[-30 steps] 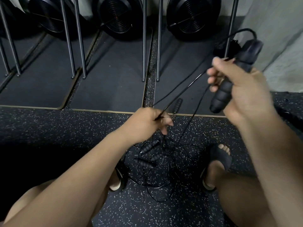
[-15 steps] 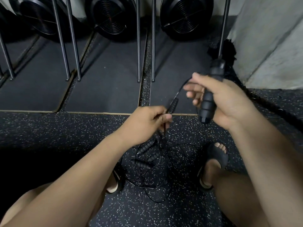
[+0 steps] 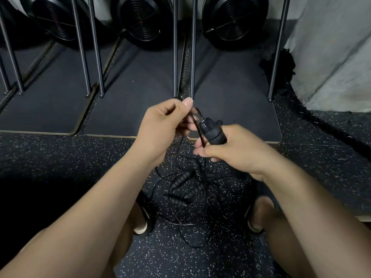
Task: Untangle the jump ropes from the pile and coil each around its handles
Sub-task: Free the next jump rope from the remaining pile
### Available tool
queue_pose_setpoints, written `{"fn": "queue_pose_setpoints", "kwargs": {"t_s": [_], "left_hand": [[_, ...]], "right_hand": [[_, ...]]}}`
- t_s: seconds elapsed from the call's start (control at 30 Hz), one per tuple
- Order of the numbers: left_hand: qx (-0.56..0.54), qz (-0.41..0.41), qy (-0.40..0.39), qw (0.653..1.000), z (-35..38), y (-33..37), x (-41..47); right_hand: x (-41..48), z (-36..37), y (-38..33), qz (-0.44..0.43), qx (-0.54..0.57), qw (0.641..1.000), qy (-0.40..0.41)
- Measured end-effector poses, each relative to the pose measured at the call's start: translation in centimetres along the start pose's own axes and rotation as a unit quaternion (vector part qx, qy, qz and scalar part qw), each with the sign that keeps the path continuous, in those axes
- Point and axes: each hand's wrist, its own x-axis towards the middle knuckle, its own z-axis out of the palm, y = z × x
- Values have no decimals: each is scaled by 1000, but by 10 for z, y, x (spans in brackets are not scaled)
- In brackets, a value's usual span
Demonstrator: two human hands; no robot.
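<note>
My right hand grips a pair of black ribbed jump-rope handles, their top ends pointing up and left. My left hand pinches the thin black cord just beside those handle tops. The two hands almost touch. Below them on the speckled floor lies the pile of tangled ropes, with three more ribbed handles among loose cord loops, between my two feet.
Dark mats lie ahead, with chrome rack posts standing on them and black round fans behind. A grey wall rises at the right. My sandalled feet flank the pile.
My right hand came down and left with the handles, from high at the right to mid-frame. My left hand rose to meet it, still pinching the cord.
</note>
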Motion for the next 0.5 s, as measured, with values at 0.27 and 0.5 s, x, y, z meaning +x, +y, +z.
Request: {"fn": "queue_pose_setpoints", "kwargs": {"t_s": [0.27,0.5], "left_hand": [[3,-45,76,996,-4,0,2],[102,-141,-107,979,14,-17,-11]], "right_hand": [[-4,-8,-11,-43,39,998,11],[-9,-28,-19,-87,243,965,52]]}}
